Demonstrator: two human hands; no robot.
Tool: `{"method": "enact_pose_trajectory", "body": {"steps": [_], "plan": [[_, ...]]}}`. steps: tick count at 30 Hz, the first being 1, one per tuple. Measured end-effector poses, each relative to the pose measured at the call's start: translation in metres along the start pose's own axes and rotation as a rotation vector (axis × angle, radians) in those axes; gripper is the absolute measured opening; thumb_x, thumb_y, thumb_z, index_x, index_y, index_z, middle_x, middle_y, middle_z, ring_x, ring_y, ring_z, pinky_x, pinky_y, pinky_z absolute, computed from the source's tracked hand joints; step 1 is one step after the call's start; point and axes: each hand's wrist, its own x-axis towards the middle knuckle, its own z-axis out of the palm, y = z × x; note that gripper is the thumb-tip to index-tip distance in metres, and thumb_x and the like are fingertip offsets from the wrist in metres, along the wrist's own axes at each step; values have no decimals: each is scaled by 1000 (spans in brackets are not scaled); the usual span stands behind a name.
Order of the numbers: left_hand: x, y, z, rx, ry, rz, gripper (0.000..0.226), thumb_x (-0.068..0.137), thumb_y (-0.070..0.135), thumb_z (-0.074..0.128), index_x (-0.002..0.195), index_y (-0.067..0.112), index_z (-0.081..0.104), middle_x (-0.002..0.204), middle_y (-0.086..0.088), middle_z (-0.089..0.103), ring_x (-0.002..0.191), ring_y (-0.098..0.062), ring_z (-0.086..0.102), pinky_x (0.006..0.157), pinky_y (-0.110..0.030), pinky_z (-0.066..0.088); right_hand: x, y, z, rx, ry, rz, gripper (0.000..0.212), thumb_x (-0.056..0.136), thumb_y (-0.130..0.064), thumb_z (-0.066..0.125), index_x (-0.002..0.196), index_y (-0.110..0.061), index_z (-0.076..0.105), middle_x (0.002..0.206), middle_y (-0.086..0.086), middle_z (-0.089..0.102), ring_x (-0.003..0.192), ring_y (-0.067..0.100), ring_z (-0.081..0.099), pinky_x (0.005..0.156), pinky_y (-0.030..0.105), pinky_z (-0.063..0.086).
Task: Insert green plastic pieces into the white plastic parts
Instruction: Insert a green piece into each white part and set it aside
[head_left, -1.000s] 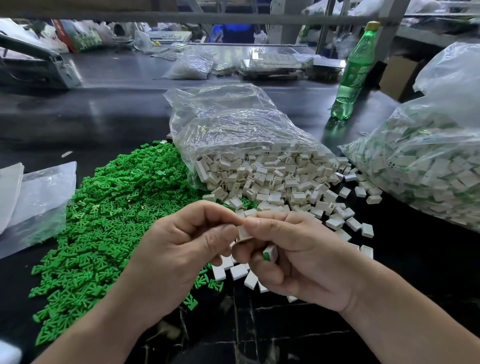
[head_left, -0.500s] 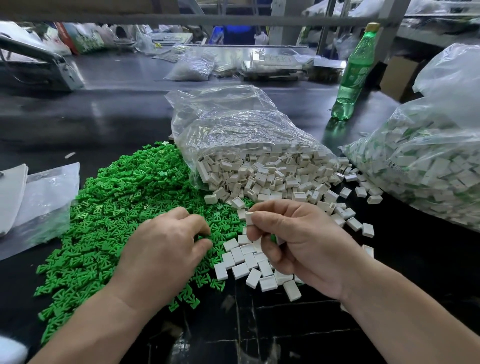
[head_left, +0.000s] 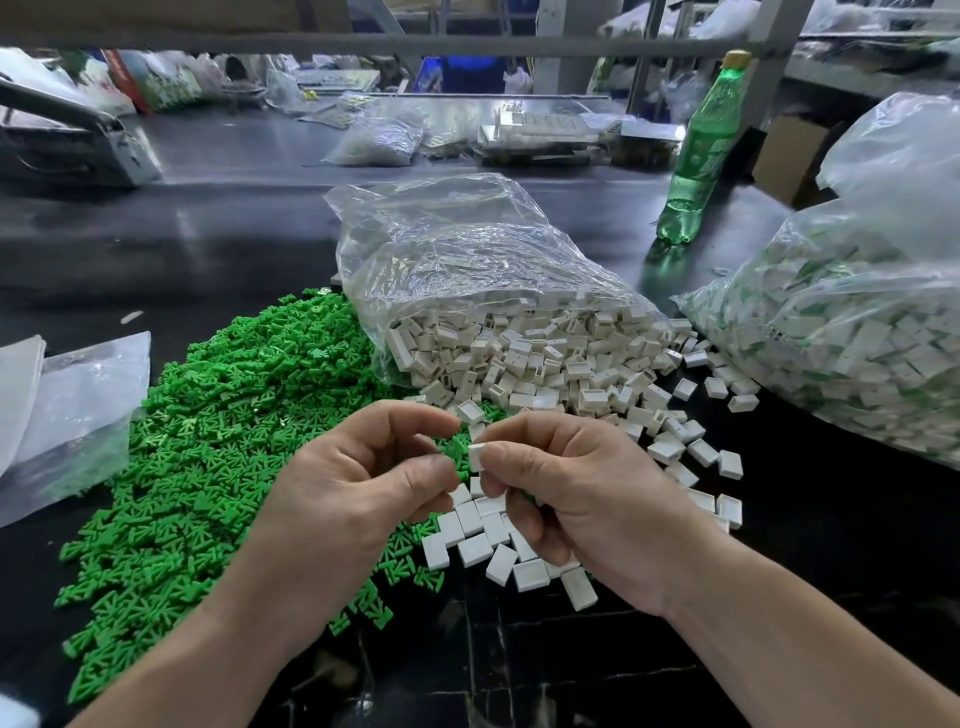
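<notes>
Head view. Count: two hands, one pile of green pieces, two large clear bags, one bottle, one flat bag.

The green pieces lie heaped on the dark table, centre left of the frame; far too many to count. The open bag lies on its side at frame centre and spills white parts toward the lower right. A second bag, filled with white and green, sits at the right edge. About a dozen loose white blocks lie under the hands, touching the edge of the green pile.

The right hand pinches one white part between thumb tip and index tip, its other fingers curled beneath. The part sits at the very fingertips, pointing left, above the table.

The left hand is raised just beside it, index finger arched over the thumb with a gap between them. Whether it holds a green piece cannot be told; green shows near its fingertips but may belong to the pile behind.
</notes>
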Motion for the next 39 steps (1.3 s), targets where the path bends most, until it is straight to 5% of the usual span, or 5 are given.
{"method": "enact_pose_trajectory", "body": {"steps": [4,9,12,26,39], "plan": [[0,-5,1,13,-12,50,20,85,13,71,94,31,75,79,-7,72,72,-19,70,64,-24,56,-1,-2,3,8,-3,-6,9,87,-27,71,89,-20,76,76,3,65,50,15,49,39,22,37],[0,-6,3,-16,54,72,14,79,31,69,89,21,69,85,-5,75,80,-19,73,69,-24,59,-3,-2,2,16,47,-19,9,95,-24,69,89,-20,75,76,3,65,52,14,49,39,22,38],[-3,-4,7,30,71,62,17,74,39,71,83,24,70,68,-2,65,61,-13,61,60,-19,53,-3,-2,4,-56,52,-47,11,91,-33,71,90,-22,73,75,2,65,53,15,50,41,23,39],[-1,-12,9,-192,21,24,12,80,31,70,81,19,69,74,-12,68,64,-23,65,55,-25,52,-6,-1,8,-206,73,-169,13,89,-36,66,93,-24,71,72,2,64,52,13,52,42,22,39],[1,-9,13,-543,-150,-72,30,85,30,74,103,8,68,74,-16,62,60,-24,62,46,-29,51,-7,-3,15,-17,25,-98,19,93,-33,63,89,-16,69,70,4,60,50,13,47,40,22,37]]}}
